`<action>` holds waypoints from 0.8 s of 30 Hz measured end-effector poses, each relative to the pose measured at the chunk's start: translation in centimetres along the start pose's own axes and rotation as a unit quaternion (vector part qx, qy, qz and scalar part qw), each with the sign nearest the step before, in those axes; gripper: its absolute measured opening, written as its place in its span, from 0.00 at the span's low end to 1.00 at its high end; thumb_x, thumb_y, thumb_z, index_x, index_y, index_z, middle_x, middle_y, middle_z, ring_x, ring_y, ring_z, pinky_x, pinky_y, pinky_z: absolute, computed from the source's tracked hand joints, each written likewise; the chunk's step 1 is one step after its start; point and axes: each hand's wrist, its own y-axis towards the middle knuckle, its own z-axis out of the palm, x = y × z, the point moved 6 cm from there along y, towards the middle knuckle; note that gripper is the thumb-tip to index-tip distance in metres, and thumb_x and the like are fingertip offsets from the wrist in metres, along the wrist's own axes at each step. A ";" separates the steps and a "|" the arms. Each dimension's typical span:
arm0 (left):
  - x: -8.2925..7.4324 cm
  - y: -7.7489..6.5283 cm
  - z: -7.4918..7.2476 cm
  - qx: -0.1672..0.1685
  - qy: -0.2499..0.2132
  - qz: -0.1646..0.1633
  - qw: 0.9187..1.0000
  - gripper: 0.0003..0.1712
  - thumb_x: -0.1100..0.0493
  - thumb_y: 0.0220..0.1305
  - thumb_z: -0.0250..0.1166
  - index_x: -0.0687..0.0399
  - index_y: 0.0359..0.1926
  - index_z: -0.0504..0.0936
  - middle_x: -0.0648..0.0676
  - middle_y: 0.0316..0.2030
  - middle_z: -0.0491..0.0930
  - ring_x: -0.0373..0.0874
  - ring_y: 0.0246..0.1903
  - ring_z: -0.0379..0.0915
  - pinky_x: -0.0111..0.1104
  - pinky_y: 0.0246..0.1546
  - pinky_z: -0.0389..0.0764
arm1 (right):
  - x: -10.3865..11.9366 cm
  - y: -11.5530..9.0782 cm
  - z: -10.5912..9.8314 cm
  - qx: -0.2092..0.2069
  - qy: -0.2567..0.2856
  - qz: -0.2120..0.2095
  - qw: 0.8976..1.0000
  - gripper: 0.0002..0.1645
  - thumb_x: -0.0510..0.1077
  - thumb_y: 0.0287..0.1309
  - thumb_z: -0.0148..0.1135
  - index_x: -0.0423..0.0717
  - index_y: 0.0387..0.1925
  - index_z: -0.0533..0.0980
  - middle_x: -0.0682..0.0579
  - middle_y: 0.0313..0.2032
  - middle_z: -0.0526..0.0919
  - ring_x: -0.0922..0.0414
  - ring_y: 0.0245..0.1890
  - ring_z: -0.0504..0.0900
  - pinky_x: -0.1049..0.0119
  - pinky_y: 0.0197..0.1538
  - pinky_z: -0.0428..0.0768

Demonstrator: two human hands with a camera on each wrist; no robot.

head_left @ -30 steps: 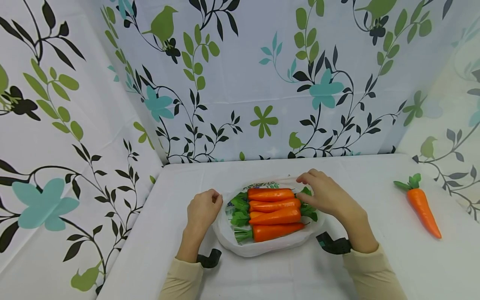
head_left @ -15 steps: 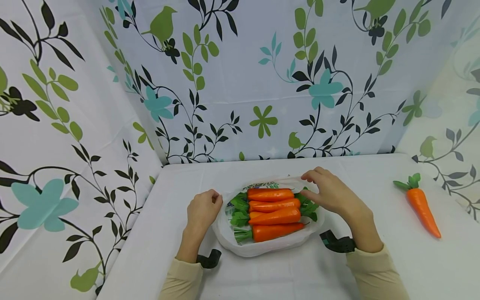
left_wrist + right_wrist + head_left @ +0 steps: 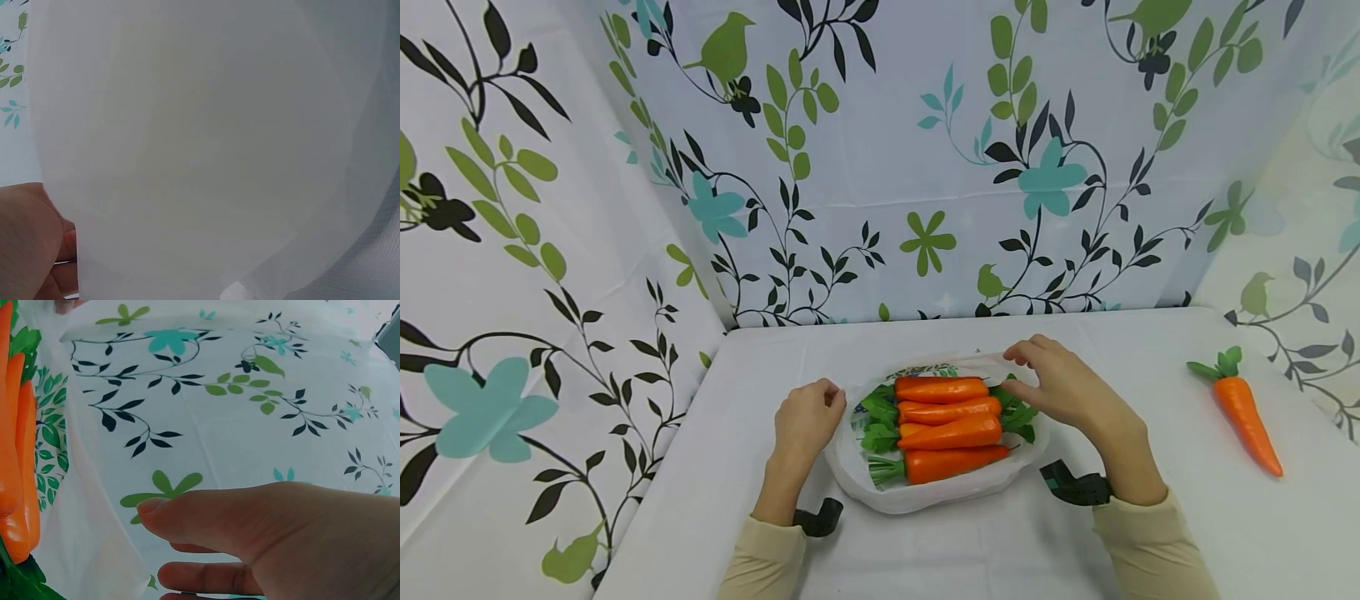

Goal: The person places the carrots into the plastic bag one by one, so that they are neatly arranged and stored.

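Note:
A white plastic bag (image 3: 880, 498) with a green leaf print lies with its mouth spread, holding several orange carrots (image 3: 955, 432) with green leafy tops. In the head view my left hand (image 3: 805, 421) pinches the bag's left rim with curled fingers. The bag's pale side (image 3: 187, 137) fills most of the left wrist view and hides part of that hand. My right hand (image 3: 1067, 383) hovers at the bag's right edge above the carrot leaves (image 3: 1017, 417). Its thumb (image 3: 169, 515) and fingers stand apart with nothing between them in the right wrist view.
Off to the right, a single carrot (image 3: 1247, 421) with a green top lies on the white table cover (image 3: 1120, 333). Patterned cloth (image 3: 880, 167) with leaves, flowers and birds hangs behind and at both sides.
My right hand has shifted slightly right, uncovering more of the leaves at the carrots' right end. The left hand, the bag and the carrots have stayed put.

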 end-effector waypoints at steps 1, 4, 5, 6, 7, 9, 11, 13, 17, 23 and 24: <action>0.0 0.0 0.0 0.000 0.000 0.000 1.000 0.11 0.55 0.66 0.62 0.55 0.35 0.87 0.52 0.28 0.86 0.43 0.22 0.78 0.36 0.22 0.76 | 0.0 0.0 0.0 0.000 -0.001 -0.001 1.000 0.22 0.47 0.63 0.65 0.40 0.54 0.77 0.41 0.49 0.80 0.43 0.51 0.78 0.43 0.56 0.80; 0.0 0.0 0.0 0.001 0.001 0.001 1.000 0.11 0.54 0.66 0.62 0.55 0.35 0.87 0.51 0.28 0.86 0.43 0.22 0.77 0.36 0.22 0.76 | 0.1 0.0 0.1 0.000 -0.002 -0.003 1.000 0.22 0.47 0.63 0.65 0.40 0.54 0.77 0.41 0.48 0.80 0.43 0.50 0.79 0.43 0.56 0.80; 0.0 0.0 0.0 0.002 0.001 0.001 1.000 0.11 0.55 0.66 0.62 0.55 0.35 0.87 0.51 0.28 0.86 0.43 0.22 0.77 0.35 0.22 0.76 | 0.1 0.0 0.1 0.000 -0.003 -0.002 1.000 0.22 0.47 0.63 0.65 0.41 0.54 0.77 0.42 0.48 0.80 0.43 0.50 0.79 0.44 0.55 0.80; 0.0 0.0 0.0 0.003 0.001 0.002 1.000 0.11 0.54 0.66 0.62 0.55 0.35 0.87 0.51 0.28 0.86 0.42 0.22 0.77 0.35 0.22 0.75 | 0.1 0.0 0.1 0.000 -0.003 -0.003 1.000 0.22 0.47 0.62 0.66 0.41 0.54 0.77 0.42 0.48 0.80 0.43 0.50 0.79 0.44 0.55 0.80; 0.0 0.0 0.1 0.003 0.001 0.001 1.000 0.11 0.54 0.66 0.62 0.55 0.35 0.87 0.51 0.28 0.86 0.42 0.22 0.77 0.35 0.22 0.75 | 0.1 0.1 0.1 0.000 -0.003 -0.003 1.000 0.22 0.47 0.62 0.66 0.40 0.54 0.77 0.42 0.47 0.80 0.44 0.49 0.79 0.44 0.55 0.80; 0.0 0.0 0.1 0.006 0.000 0.001 1.000 0.11 0.54 0.66 0.62 0.55 0.35 0.87 0.51 0.27 0.86 0.42 0.21 0.76 0.35 0.21 0.74 | 0.2 0.1 0.1 0.000 -0.003 -0.003 1.000 0.22 0.47 0.62 0.66 0.40 0.54 0.77 0.43 0.47 0.80 0.44 0.49 0.79 0.44 0.55 0.80; 0.0 0.0 0.1 0.010 -0.001 0.001 1.000 0.11 0.54 0.66 0.62 0.55 0.35 0.87 0.51 0.27 0.85 0.42 0.21 0.75 0.34 0.21 0.74 | 0.2 0.1 0.1 0.001 -0.002 -0.002 1.000 0.22 0.47 0.62 0.66 0.41 0.54 0.77 0.43 0.47 0.80 0.45 0.49 0.79 0.44 0.55 0.80; -0.1 0.0 0.1 0.015 -0.001 0.002 1.000 0.11 0.54 0.66 0.62 0.55 0.36 0.87 0.51 0.27 0.85 0.42 0.21 0.75 0.34 0.21 0.73 | 0.2 0.1 0.2 0.003 -0.003 -0.003 1.000 0.22 0.47 0.62 0.66 0.41 0.54 0.77 0.43 0.47 0.80 0.45 0.49 0.79 0.44 0.55 0.80; -0.2 0.0 0.2 0.020 0.000 0.004 1.000 0.11 0.54 0.67 0.62 0.55 0.36 0.87 0.51 0.28 0.85 0.42 0.21 0.75 0.34 0.21 0.74 | 0.3 0.2 0.3 0.010 -0.003 -0.001 1.000 0.22 0.47 0.62 0.67 0.41 0.54 0.77 0.42 0.48 0.81 0.45 0.49 0.79 0.44 0.56 0.80; -0.1 0.0 0.2 0.021 0.005 0.003 1.000 0.11 0.54 0.67 0.62 0.55 0.37 0.87 0.51 0.28 0.85 0.42 0.21 0.74 0.34 0.21 0.74 | 0.3 0.2 0.6 0.018 0.001 0.007 1.000 0.23 0.48 0.62 0.67 0.42 0.55 0.77 0.43 0.49 0.80 0.45 0.49 0.79 0.43 0.56 0.80; -0.1 0.0 0.2 0.021 0.005 0.004 1.000 0.11 0.54 0.67 0.62 0.55 0.37 0.87 0.51 0.28 0.85 0.42 0.21 0.74 0.34 0.21 0.74 | 0.3 0.2 0.6 0.018 0.001 0.007 1.000 0.23 0.48 0.62 0.67 0.42 0.55 0.77 0.43 0.49 0.80 0.45 0.49 0.79 0.43 0.56 0.80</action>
